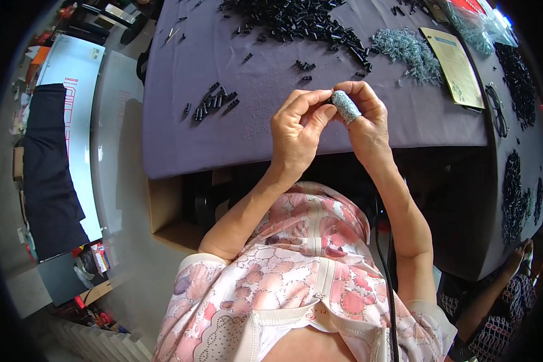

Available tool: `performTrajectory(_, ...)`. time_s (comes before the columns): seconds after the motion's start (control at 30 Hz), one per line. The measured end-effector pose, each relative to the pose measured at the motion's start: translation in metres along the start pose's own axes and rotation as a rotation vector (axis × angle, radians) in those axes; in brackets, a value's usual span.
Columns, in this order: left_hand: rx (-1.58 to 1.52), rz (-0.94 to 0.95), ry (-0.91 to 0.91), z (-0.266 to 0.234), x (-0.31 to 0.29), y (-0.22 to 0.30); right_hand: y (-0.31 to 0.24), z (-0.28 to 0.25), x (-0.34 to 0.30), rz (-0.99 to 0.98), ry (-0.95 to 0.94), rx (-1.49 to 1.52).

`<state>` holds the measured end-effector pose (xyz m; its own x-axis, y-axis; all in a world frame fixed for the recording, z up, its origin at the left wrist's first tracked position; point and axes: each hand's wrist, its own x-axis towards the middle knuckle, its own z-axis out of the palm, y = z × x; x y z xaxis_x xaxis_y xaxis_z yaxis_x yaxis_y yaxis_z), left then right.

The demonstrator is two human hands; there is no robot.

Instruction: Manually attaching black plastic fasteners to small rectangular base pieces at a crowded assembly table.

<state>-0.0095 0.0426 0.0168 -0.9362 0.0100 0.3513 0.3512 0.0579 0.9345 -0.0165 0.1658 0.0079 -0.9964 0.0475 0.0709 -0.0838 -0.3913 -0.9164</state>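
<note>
Both my hands meet over the front of the purple-grey covered table (217, 145). My left hand (297, 125) is closed in a pinch on a small black piece (329, 101), mostly hidden by the fingertips. Against the same piece press the fingers of my right hand (371, 117), also closed. A grey-white speckled sleeve (347, 108) appears to cover my right thumb. To the left of my hands lies a loose group of short black tubular pieces (210, 102). Beyond them spreads a large pile of similar black pieces (295, 21), with a heap of clear small parts (407, 53) to its right.
A yellowish flat packet (454, 67) and eyeglasses (497, 113) lie to the right, near a clear plastic bag (479, 24). More black pieces (513, 199) cover the side table. Another person's arm (489, 295) shows lower right. A cardboard box (172, 214) stands under the table.
</note>
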Motion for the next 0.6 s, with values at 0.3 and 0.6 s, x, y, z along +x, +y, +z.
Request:
performTrajectory(0.3, -0.588, -0.506, -0.155, -0.024, 0.013, -0.002, -0.011, -0.014, 0.004, 0.05, -0.257, -0.146)
performTrajectory(0.6, -0.67, -0.584, -0.194, -0.036, 0.022, -0.006, -0.012, -0.005, -0.005, 0.001, -0.412, -0.352)
